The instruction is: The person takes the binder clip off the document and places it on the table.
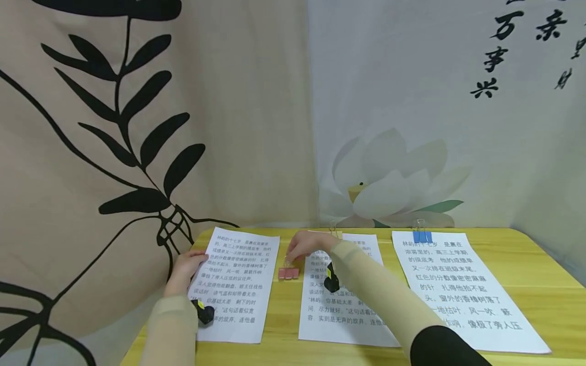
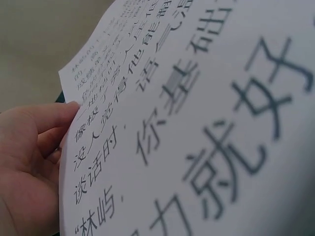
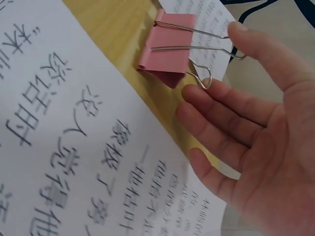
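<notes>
My left hand (image 1: 185,269) grips the left edge of the leftmost printed sheet (image 1: 233,290), its far edge lying near the back of the table. In the left wrist view, some fingers (image 2: 47,140) pass behind that paper. Between the left and middle sheets, my right hand (image 1: 309,245) pinches a pink binder clip (image 1: 288,274) by its wire handles. The right wrist view shows the thumb on one side of the handles and fingertips at the other; the clip's mouth (image 3: 150,46) points away from the palm. Part of the middle sheet (image 1: 343,325) is hidden by my right forearm.
A yellowish binder clip (image 1: 339,235) sits at the middle sheet's top edge. A blue binder clip (image 1: 422,237) is on top of the right sheet (image 1: 480,300). The yellow wooden table (image 1: 522,264) ends at a printed curtain (image 1: 256,127) behind.
</notes>
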A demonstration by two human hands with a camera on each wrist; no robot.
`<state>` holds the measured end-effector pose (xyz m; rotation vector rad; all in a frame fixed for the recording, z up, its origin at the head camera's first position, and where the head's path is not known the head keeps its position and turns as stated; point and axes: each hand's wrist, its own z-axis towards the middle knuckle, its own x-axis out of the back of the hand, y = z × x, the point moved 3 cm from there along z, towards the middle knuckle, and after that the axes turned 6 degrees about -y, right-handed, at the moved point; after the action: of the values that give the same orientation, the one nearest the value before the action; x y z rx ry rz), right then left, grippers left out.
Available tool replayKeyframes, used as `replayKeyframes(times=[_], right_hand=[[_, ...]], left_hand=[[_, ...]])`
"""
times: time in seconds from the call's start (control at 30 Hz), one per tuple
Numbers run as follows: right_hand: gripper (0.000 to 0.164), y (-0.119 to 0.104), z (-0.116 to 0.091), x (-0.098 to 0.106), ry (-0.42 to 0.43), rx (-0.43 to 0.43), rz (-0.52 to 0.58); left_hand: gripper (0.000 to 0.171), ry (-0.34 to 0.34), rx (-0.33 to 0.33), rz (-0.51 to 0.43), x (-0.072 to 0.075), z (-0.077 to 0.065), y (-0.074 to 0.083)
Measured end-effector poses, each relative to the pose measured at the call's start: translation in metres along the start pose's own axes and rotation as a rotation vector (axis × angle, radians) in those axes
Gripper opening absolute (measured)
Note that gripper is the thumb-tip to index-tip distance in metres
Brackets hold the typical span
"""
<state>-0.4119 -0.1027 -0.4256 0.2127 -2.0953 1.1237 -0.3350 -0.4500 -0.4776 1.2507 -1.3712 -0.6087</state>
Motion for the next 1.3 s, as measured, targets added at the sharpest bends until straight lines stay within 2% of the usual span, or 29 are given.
replayKeyframes(times=[0.23, 0.43, 1.0, 1.3], right_hand=[[0.037, 0.001, 0.001, -0.008, 0.02, -0.036, 0.09], [0.046, 0.001, 0.0, -0.013, 0.053, -0.061, 0.119], [0.043, -0.001, 0.002, -0.016, 0.106, -0.073, 0.137], [0.039, 0.005, 0.006, -0.017, 0.163, -0.03, 0.08]], left_hand=[[0.04, -0.016, 0.052, -0.037, 0.0, 0.002, -0.001], [0.04, -0.021, 0.07, -0.05, -0.002, 0.001, -0.004], [0.042, -0.019, 0.061, -0.042, -0.002, 0.0, -0.001], [0.042, -0.017, 0.052, -0.029, -0.002, -0.003, 0.001]])
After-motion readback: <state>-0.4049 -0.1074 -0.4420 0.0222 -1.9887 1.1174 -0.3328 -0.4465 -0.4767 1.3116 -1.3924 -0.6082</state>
